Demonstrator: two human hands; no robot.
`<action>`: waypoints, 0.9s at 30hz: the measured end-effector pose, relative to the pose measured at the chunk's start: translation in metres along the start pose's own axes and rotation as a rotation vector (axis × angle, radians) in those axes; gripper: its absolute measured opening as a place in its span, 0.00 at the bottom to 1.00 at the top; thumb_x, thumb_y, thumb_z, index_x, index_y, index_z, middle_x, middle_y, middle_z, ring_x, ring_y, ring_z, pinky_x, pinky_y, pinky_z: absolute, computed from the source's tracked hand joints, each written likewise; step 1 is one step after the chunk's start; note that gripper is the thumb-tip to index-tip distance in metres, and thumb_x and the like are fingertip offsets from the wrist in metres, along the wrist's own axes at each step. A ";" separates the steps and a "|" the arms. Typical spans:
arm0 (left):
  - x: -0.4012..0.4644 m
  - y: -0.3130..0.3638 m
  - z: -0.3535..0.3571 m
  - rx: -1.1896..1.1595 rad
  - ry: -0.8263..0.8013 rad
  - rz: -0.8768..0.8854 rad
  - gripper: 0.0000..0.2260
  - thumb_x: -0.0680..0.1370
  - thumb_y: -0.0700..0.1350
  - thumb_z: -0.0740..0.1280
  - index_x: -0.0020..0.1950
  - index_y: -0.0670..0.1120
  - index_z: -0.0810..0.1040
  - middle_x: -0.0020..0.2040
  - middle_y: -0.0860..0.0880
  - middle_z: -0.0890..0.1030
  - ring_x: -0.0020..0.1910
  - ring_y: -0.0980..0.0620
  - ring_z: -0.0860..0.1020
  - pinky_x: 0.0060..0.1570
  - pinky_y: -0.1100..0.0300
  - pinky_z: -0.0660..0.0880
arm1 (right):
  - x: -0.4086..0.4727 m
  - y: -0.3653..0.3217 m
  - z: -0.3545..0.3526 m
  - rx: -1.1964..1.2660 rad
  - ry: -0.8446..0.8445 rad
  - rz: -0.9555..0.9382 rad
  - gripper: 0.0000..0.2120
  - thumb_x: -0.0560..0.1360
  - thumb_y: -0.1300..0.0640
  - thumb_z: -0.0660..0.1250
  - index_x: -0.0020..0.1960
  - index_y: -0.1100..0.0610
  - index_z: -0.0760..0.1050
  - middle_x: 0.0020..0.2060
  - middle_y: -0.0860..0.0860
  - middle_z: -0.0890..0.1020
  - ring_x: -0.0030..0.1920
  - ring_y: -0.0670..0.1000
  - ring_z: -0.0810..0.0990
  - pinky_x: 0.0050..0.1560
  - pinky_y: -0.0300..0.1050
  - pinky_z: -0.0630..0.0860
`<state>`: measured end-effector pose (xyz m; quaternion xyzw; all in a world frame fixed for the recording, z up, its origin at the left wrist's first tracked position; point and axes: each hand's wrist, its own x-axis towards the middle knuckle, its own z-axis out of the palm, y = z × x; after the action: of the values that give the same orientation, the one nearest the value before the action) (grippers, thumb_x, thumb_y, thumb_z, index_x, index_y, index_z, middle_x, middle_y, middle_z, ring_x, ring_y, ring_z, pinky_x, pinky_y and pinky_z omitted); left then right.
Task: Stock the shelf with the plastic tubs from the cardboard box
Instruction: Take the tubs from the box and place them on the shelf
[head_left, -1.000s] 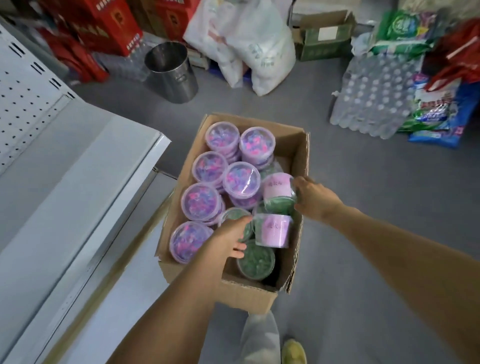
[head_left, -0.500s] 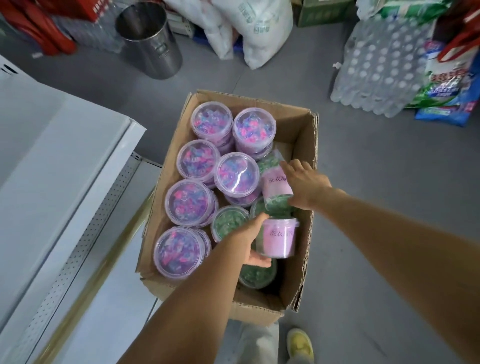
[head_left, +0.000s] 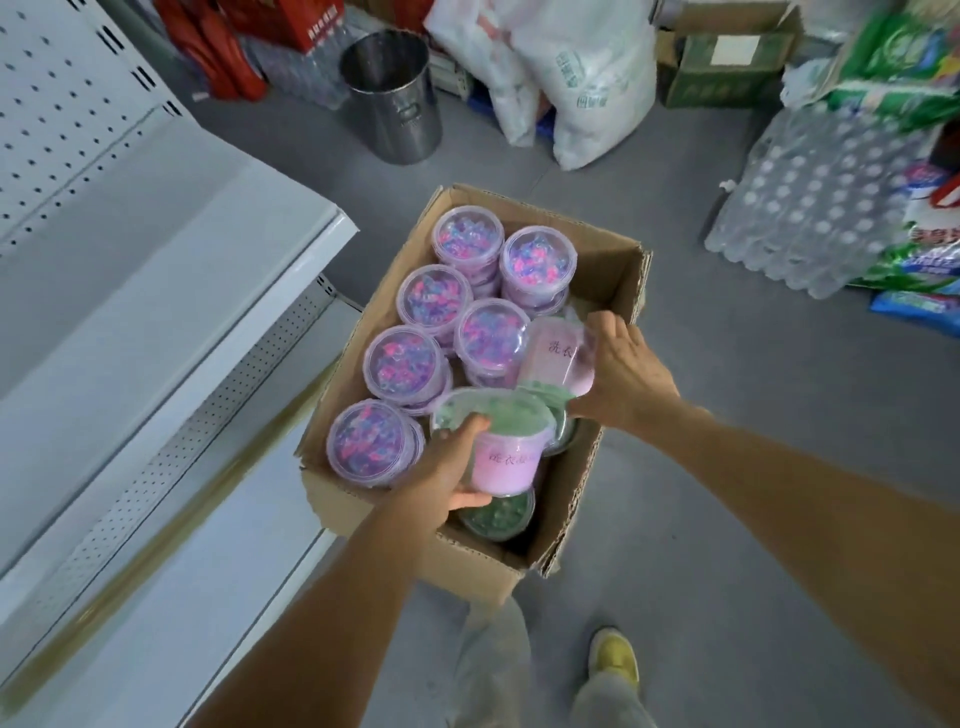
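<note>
An open cardboard box (head_left: 613, 270) stands on the grey floor, holding several clear tubs with pink and blue contents (head_left: 470, 239) under lids. My left hand (head_left: 449, 470) grips a pink-labelled tub with green contents (head_left: 506, 457), lifted above the box's near right part. My right hand (head_left: 621, 371) holds a second pink-labelled tub (head_left: 558, 358), tilted on its side just above the first. Another green tub (head_left: 496, 514) lies below them in the box. The white metal shelf (head_left: 171, 291) is to the left of the box, with a lower shelf board (head_left: 171, 587) beneath it.
A steel bucket (head_left: 392, 96) stands on the floor behind the box, with white sacks (head_left: 576, 78) beside it. A shrink-wrapped pack of water bottles (head_left: 815, 208) and detergent bags lie at the right. My yellow shoe (head_left: 615, 657) is near the box's front corner.
Both hands have risen with their tubs, which now sit higher above the box. The left hand's tub has turned lid-up. The view has tilted up a little.
</note>
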<state>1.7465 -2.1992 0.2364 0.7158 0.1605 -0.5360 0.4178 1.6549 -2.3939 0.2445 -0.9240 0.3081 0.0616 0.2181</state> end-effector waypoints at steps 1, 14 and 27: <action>-0.009 -0.003 -0.002 -0.035 0.018 0.028 0.23 0.75 0.57 0.68 0.66 0.49 0.68 0.60 0.44 0.72 0.52 0.40 0.79 0.50 0.48 0.81 | -0.006 -0.001 -0.008 0.029 0.028 -0.017 0.42 0.58 0.45 0.79 0.64 0.56 0.61 0.56 0.50 0.68 0.58 0.53 0.68 0.49 0.47 0.73; -0.167 -0.018 -0.002 -0.452 0.119 0.361 0.15 0.76 0.55 0.67 0.61 0.52 0.72 0.64 0.43 0.69 0.48 0.39 0.79 0.43 0.48 0.81 | -0.090 -0.041 -0.130 0.211 0.202 -0.288 0.40 0.58 0.48 0.78 0.64 0.53 0.61 0.55 0.49 0.70 0.58 0.51 0.68 0.54 0.44 0.69; -0.261 0.000 -0.050 -0.562 0.198 0.498 0.18 0.77 0.58 0.64 0.62 0.51 0.71 0.66 0.38 0.70 0.47 0.40 0.81 0.48 0.46 0.80 | -0.101 -0.118 -0.204 0.263 0.274 -0.553 0.46 0.56 0.40 0.77 0.67 0.55 0.60 0.59 0.51 0.70 0.60 0.52 0.69 0.56 0.50 0.73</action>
<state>1.6805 -2.1039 0.4759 0.6389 0.1618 -0.2816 0.6974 1.6401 -2.3448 0.4951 -0.9361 0.0777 -0.1650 0.3007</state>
